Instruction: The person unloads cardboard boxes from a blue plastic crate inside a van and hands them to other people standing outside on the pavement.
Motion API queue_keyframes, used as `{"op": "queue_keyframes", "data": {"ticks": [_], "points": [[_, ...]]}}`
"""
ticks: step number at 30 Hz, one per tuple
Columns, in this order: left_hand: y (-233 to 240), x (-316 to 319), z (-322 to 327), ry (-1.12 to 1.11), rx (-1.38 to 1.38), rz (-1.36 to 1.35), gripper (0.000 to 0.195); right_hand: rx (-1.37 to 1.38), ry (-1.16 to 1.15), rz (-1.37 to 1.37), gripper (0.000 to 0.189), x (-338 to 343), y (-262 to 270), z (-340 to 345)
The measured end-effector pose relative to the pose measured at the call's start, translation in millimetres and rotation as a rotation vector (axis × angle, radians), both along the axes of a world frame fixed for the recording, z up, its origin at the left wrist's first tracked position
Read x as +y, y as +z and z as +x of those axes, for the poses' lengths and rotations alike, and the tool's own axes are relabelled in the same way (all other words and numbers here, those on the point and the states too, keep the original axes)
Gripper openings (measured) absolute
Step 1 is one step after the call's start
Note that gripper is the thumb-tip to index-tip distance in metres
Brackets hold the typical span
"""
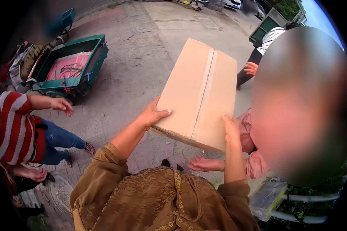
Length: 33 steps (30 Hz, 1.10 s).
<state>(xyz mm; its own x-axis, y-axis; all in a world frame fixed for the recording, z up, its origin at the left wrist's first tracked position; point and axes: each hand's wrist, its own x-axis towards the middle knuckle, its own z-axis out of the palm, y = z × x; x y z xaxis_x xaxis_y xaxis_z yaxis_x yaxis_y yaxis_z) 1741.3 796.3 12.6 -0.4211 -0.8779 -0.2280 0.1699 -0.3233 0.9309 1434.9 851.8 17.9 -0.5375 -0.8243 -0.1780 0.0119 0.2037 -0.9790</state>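
A flat cardboard box is held out in front of my body, above the pavement. Clear tape runs along the seam of its upper face, and a printed code marks its near side. My left hand grips the near left corner, thumb on top. On the near right edge, my right hand holds the box with its thumb on the upper face. The fingers of both hands are mostly hidden beneath or behind the box. Another person's open hand reaches in below my right forearm, apart from the box.
A green cart with a red sheet and cords inside stands at the left. Nearby is a person in a red-and-white striped top. Close on my right is a person with a pink sleeve. A stone post and white rails lie lower right.
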Motion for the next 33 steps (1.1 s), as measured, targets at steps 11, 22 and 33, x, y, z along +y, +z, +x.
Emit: {"op": "queue_keyframes", "data": {"ticks": [11,22,33], "points": [[13,233,203,0.902,0.052,0.045,0.07,0.182,0.902,0.111,0.035,-21,41,290],[17,345,251,1.414,0.08,0.09,0.05,0.797,1.373,0.014,0.046,-3,97,505],[35,386,287,1.873,0.006,0.24,0.068,0.788,1.705,-0.3,0.036,24,111,606]]}}
